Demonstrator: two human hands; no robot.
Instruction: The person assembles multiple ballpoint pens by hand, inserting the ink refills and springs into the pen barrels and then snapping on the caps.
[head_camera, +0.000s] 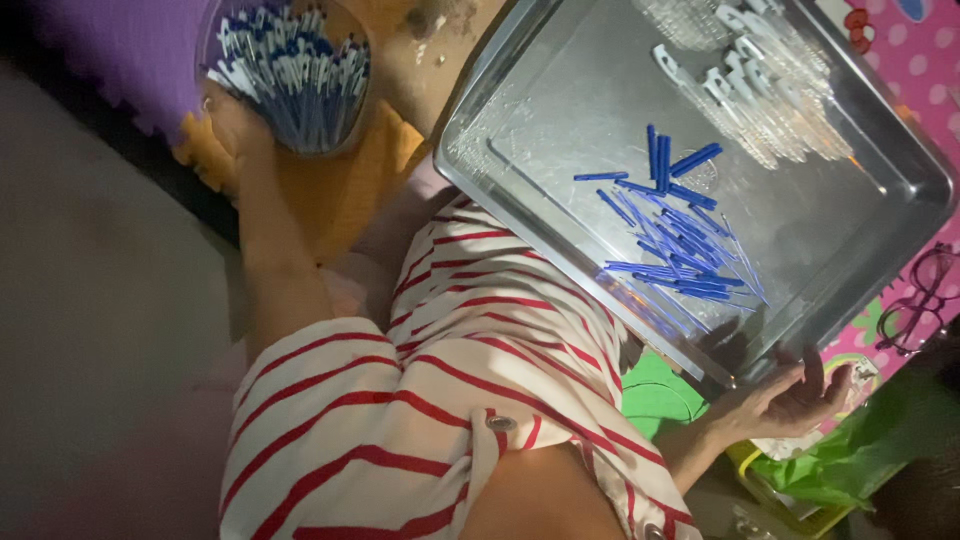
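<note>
the left hand (232, 125) rests against a tub (290, 75) of blue-and-white pens at upper left; whether it grips, i cannot tell. blue refills (680, 245) lie fanned on the steel tray (540, 130), up-left of the right hand (790, 400), open, empty, touching the tray's near corner, and nearer them.

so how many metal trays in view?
1. The metal tray sits upper right, tilted, holding blue pen parts and white clips. One hand is at its lower corner. Others may lie outside the frame.
</note>
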